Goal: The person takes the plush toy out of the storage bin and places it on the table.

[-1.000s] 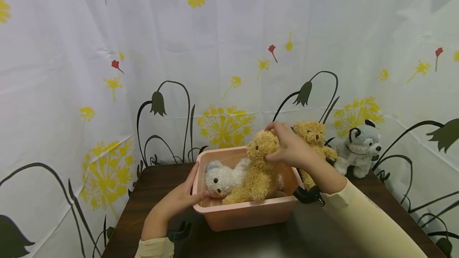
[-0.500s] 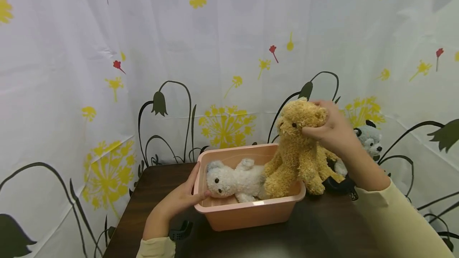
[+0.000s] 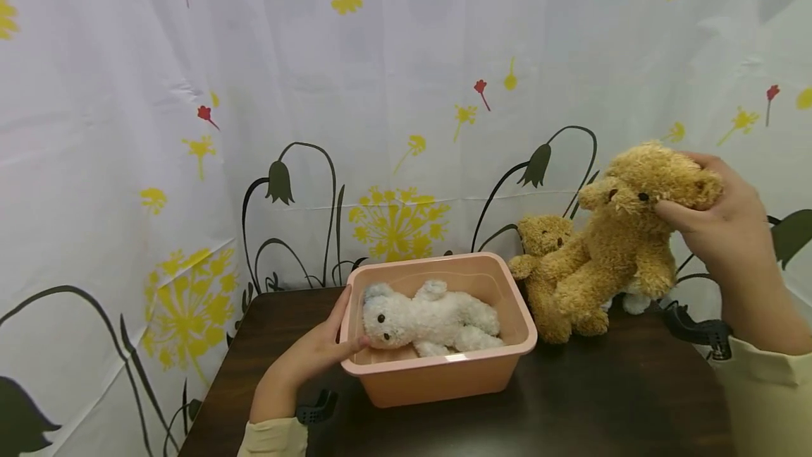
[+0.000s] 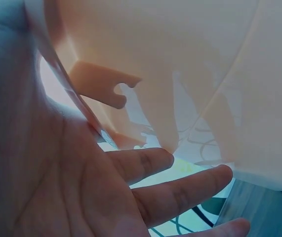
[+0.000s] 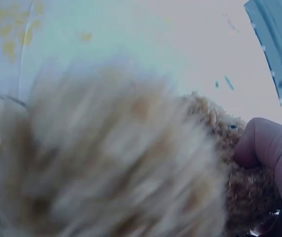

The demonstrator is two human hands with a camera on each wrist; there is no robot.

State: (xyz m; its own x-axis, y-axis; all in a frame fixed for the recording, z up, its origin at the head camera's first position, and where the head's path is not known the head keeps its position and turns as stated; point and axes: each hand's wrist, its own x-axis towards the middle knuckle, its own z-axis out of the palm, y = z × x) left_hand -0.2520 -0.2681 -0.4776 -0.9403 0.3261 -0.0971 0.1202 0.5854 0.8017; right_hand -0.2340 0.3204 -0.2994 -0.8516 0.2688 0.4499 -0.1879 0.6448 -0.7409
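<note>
My right hand (image 3: 729, 221) grips a golden teddy bear (image 3: 624, 238) by the head, its body hanging tilted above the right side of the table. In the right wrist view the thumb presses into the curly fur and a blurred part of the bear (image 5: 126, 158) fills the foreground. My left hand (image 3: 314, 355) holds the left rim of a pink plastic tub (image 3: 438, 383), thumb over the inside edge and fingers along the outer wall. From the left wrist, the fingers (image 4: 180, 195) spread against the tub's wall. A white plush toy (image 3: 431, 319) lies on its back inside the tub.
A second golden bear (image 3: 542, 281) sits at the back right, partly covered by the held one. Behind that, a grey and white plush dog is nearly hidden, only a white paw (image 3: 636, 302) showing. A flower-printed curtain (image 3: 393, 90) hangs behind the dark wooden table (image 3: 596, 393).
The right hand has lifted the golden bear out of the tub and carried it right, past the rim. The white plush toy is now fully uncovered. The left hand stays on the rim.
</note>
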